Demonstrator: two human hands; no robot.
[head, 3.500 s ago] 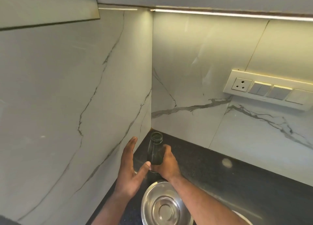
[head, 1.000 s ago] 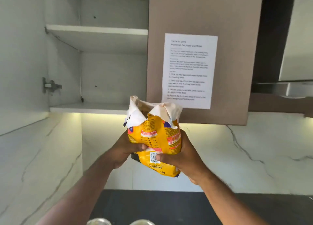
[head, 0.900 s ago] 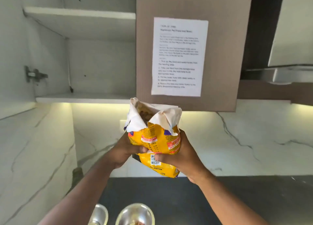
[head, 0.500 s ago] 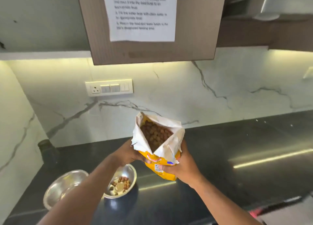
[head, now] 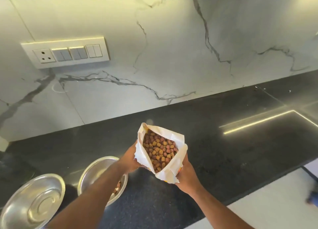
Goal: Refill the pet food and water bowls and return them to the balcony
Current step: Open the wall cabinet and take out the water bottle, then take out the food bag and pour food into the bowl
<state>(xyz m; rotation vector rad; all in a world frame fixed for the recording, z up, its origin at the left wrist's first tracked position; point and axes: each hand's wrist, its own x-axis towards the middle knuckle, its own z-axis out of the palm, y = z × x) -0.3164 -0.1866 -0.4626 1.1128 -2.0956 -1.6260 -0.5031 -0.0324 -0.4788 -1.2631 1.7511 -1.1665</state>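
I hold an open pet food bag (head: 173,170) above the black counter (head: 223,142), its white-lined mouth facing up and full of brown kibble (head: 159,151). My left hand (head: 130,160) grips its left side and my right hand (head: 186,177) grips its right side from below. Two steel bowls stand on the counter at lower left. The nearer bowl (head: 93,170) holds a little kibble and is partly hidden by my left forearm. The left bowl (head: 32,201) has no food in it.
A white marble backsplash (head: 172,48) rises behind the counter, with a socket and switch panel (head: 67,54) at upper left. The counter's front edge runs diagonally at lower right, with pale floor (head: 275,203) beyond it.
My view has tilted down from the wall cupboard to the counter. The bag has come down with both hands and is now close above the counter, right of the bowls.
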